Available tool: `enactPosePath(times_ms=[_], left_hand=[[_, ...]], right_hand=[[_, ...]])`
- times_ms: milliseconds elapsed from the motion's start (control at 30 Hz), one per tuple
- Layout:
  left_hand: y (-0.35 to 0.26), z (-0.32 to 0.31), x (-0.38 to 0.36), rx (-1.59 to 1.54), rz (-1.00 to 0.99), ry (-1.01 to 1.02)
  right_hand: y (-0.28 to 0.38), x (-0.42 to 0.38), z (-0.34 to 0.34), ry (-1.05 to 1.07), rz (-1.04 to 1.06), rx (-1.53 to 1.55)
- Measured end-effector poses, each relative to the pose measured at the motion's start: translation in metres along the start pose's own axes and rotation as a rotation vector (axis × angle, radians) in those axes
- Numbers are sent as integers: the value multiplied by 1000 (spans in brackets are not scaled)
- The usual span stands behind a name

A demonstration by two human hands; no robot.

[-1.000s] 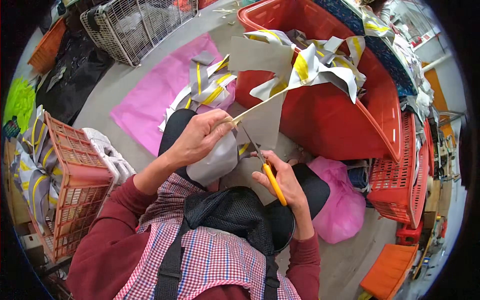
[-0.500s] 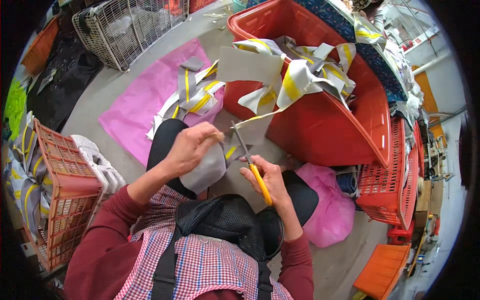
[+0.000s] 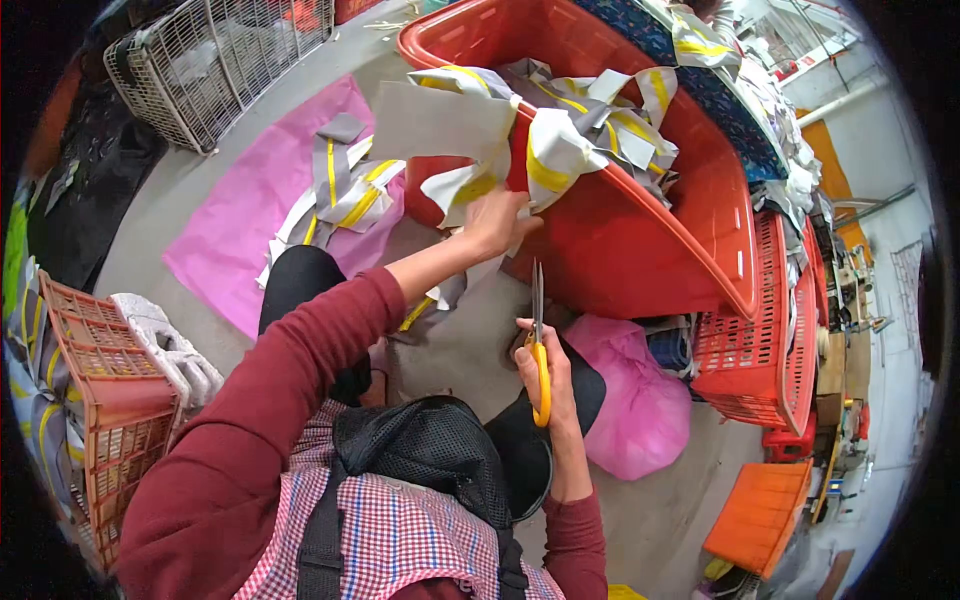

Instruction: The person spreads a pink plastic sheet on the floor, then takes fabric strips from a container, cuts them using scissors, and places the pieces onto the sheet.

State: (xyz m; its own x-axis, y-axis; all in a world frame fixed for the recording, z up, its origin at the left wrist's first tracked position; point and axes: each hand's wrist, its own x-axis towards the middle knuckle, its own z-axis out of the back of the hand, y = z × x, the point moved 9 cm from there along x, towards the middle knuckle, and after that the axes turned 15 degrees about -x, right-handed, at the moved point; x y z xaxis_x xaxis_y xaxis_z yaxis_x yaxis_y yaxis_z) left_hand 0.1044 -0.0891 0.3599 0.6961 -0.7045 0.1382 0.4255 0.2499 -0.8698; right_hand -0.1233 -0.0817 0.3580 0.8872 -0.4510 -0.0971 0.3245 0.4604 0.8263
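- far left, an orange lattice crate point(image 3: 105, 385) stands at the frame's edge with grey-and-yellow pieces stuffed behind it; a pale bundle of cloth point(image 3: 170, 345) lies just beside it on the floor.
- up top, a wire cage point(image 3: 215, 50) sits at the head of a pink sheet point(image 3: 240, 225); a loose pile of cut strips point(image 3: 340, 190) rests on the sheet's right part.
- the left hand point(image 3: 495, 222) is stretched forward, fingers clenched on grey fabric pieces point(image 3: 465, 185) that hang over the near rim of the red tub point(image 3: 640, 260); more fabric trails below the wrist toward the knee.
- the right hand point(image 3: 545, 370) is wrapped around the yellow handles of the scissors point(image 3: 538, 330); the blades stand together, pointing up at the tub wall, apart from the fabric.
- the tub wall rises close in front of both hands and blocks the way forward; the bare floor between the knee and the tub is narrow.
- right of the scissors a pink bag point(image 3: 630, 400) lies against a red lattice basket point(image 3: 775, 350), closing that side.
- lower right, an orange flat piece point(image 3: 760, 515) lies on open grey floor.
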Motion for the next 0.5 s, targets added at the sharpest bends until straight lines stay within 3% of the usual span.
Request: enactPosePath(times_ms=[100, 233, 300, 500], left_hand=[[9, 1, 1, -120, -42, -156], [-2, 28, -47, -184, -227, -122], [-12, 58, -89, -247, -240, -14], [-5, 127, -195, -415, -53, 27]], right_hand=[[7, -3, 8, -32, 42, -38], [5, -6, 16, -49, 107, -107], [10, -7, 10, 30, 101, -118], [69, -15, -38, 270, 222, -289]])
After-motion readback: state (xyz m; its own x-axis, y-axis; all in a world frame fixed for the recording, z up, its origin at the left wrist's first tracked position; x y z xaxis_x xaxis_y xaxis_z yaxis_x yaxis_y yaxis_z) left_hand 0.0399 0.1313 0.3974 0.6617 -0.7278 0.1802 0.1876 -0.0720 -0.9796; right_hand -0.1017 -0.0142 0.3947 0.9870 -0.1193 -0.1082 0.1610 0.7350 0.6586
